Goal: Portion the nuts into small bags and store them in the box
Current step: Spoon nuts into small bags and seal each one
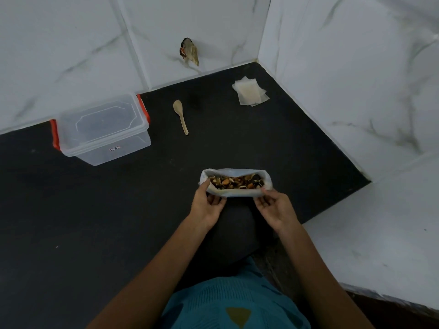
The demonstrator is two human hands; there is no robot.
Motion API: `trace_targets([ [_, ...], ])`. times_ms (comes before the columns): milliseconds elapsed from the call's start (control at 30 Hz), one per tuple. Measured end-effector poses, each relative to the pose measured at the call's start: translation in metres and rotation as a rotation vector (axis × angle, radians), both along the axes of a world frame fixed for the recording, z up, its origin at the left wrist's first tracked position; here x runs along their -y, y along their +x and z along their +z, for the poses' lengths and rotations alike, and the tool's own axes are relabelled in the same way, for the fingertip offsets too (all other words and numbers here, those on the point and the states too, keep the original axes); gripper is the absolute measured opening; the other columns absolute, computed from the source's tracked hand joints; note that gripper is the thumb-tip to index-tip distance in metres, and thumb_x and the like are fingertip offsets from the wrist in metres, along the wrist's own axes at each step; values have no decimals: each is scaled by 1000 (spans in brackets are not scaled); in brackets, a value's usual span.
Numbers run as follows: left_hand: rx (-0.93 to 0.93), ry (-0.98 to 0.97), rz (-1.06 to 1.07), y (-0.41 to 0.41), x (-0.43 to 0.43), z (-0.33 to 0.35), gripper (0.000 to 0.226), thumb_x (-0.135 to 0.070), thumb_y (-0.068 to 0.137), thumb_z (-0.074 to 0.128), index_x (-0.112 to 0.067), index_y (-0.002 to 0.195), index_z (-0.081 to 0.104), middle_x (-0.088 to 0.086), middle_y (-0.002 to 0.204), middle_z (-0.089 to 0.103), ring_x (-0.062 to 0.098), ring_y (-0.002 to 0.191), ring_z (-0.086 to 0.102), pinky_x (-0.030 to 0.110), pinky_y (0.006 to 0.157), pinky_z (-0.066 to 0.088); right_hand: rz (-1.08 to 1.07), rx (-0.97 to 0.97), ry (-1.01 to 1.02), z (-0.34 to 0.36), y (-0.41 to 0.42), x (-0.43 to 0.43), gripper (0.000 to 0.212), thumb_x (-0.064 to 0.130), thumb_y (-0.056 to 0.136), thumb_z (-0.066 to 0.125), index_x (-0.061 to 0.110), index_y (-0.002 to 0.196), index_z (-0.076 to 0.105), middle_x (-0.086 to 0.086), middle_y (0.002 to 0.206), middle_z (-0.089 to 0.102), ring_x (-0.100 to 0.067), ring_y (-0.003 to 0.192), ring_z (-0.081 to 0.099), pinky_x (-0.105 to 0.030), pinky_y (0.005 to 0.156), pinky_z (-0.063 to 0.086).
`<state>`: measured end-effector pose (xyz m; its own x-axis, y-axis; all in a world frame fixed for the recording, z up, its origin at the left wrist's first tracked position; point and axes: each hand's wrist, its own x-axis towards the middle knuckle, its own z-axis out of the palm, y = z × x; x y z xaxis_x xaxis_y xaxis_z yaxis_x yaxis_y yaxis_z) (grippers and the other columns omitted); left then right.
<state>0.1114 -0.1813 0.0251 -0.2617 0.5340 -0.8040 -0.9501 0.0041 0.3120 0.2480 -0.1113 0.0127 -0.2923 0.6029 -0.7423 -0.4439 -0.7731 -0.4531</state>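
A white bag stands open on the black counter, its mouth showing mixed nuts. My left hand pinches the bag's near rim at the left end, and my right hand pinches the same rim at the right end. A clear plastic box with red clips and its lid on sits at the back left. A wooden spoon lies between box and bag, farther back. A stack of small clear bags lies in the far right corner.
White marble-look tiled walls close the counter at the back and right. A small object pokes out of the back wall above the counter. My teal shirt fills the bottom of the view.
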Motion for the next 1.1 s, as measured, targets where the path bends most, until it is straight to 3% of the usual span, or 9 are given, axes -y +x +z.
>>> trace_targets([
  [233, 20, -122, -155, -6, 7, -4, 41, -30, 97, 43, -8, 132, 44, 12, 136, 46, 25, 127, 43, 43, 110, 29, 84, 84, -57, -2, 5, 7, 8, 6, 91, 46, 5, 95, 54, -13, 97, 56, -23, 90, 55, -40, 104, 38],
  [367, 144, 3, -2, -6, 1, -3, 49, -42, 97, 37, -9, 132, 45, 13, 133, 50, 27, 123, 47, 40, 92, 41, 12, -54, -76, -3, 5, 6, 21, 3, 90, 43, 2, 108, 52, -16, 103, 57, -26, 97, 55, -38, 96, 40],
  [467, 54, 27, -68, 1, -2, -5, 51, -43, 95, 42, -9, 132, 46, 14, 130, 52, 28, 121, 49, 37, 88, 43, 10, -42, -44, -5, 6, 7, 20, 2, 88, 43, 4, 106, 51, -14, 103, 56, -25, 96, 54, -36, 90, 42],
  [600, -204, -161, -372, -11, 9, -20, 51, -20, 91, 56, -7, 136, 36, 17, 130, 49, 27, 110, 56, 33, 81, 51, 364, 460, 280, -9, 13, 2, 28, 4, 88, 54, 10, 113, 44, -8, 105, 53, -19, 95, 57, -29, 76, 51],
  [733, -681, -388, -799, -22, 20, -19, 55, -34, 89, 58, -8, 130, 33, 13, 124, 48, 26, 91, 64, 38, 76, 57, 610, 1003, 678, -3, 23, -8, 17, 29, 87, 61, 14, 94, 61, -8, 99, 63, -8, 76, 58, -24, 69, 50],
  [833, -1431, -544, -910, -23, 19, -22, 57, -35, 85, 63, -10, 127, 34, 11, 129, 38, 28, 109, 54, 36, 89, 49, 591, 1048, 783, -3, 23, -17, 31, 23, 89, 60, 9, 116, 58, -7, 111, 59, -9, 89, 53, -22, 77, 44],
  [900, -1747, -386, -859, -26, 12, -20, 54, -25, 85, 65, -12, 130, 40, 8, 133, 36, 24, 120, 43, 31, 97, 39, 609, 1033, 821, 0, 19, -19, 30, 15, 89, 59, 7, 118, 58, -9, 112, 61, -9, 92, 53, -23, 80, 43],
  [1000, -1986, -188, -1064, -36, -4, -21, 34, -17, 89, 58, -13, 122, 54, 4, 128, 47, 19, 117, 46, 30, 97, 40, 647, 1071, 869, 2, 15, -22, 23, 10, 88, 59, 4, 110, 64, -11, 106, 65, -9, 86, 53, -20, 76, 42],
  [1100, -1952, -157, -1086, -49, -14, -21, 19, -12, 93, 51, -10, 107, 62, 5, 113, 58, 18, 101, 57, 25, 81, 45, 689, 1118, 960, 3, 18, -26, 22, 9, 89, 58, 4, 109, 66, -11, 105, 67, -9, 86, 55, -18, 75, 41],
])
